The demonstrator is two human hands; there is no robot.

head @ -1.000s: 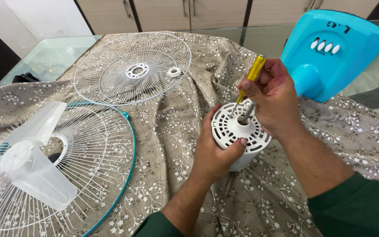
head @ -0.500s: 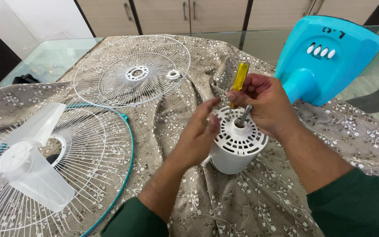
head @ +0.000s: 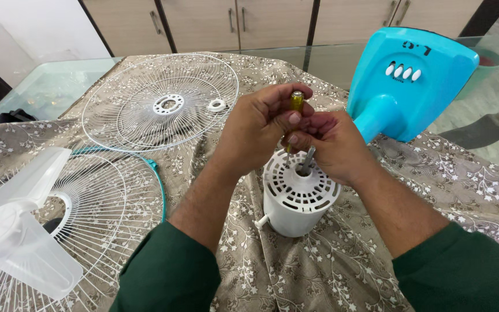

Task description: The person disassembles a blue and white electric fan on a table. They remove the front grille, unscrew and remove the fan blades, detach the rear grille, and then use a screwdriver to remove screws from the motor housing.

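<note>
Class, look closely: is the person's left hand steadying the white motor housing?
No: the left hand is up on the yellow screwdriver with the right hand, above the motor housing.

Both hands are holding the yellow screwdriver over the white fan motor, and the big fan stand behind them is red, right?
Not quite. The fan stand is bright blue, not red; the head view shows it. The rest holds: the left hand and the right hand both grip the yellow screwdriver over the white fan motor.
</note>
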